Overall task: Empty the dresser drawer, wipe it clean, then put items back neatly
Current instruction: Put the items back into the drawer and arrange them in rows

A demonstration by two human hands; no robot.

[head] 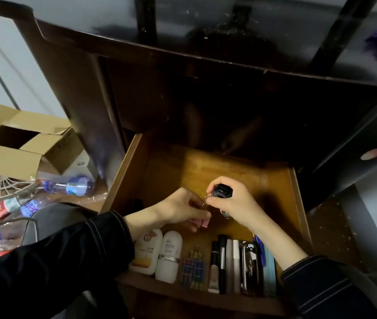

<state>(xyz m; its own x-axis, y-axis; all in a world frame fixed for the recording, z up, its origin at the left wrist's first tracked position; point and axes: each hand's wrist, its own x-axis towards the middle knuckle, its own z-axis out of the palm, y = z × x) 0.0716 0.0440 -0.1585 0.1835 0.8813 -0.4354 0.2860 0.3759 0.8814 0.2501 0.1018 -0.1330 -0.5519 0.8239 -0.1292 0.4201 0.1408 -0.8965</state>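
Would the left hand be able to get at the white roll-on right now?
Probably yes: the white roll-on lies uncovered near the left hand, though it holds a pink clip.

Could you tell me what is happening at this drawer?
A person appears to be refilling the open drawer. The left hand pinches a pink binder clip and the right hand grips a small dark jar, both over the drawer's middle. White bottles, binder clips and cosmetic tubes lie in a row along its front.
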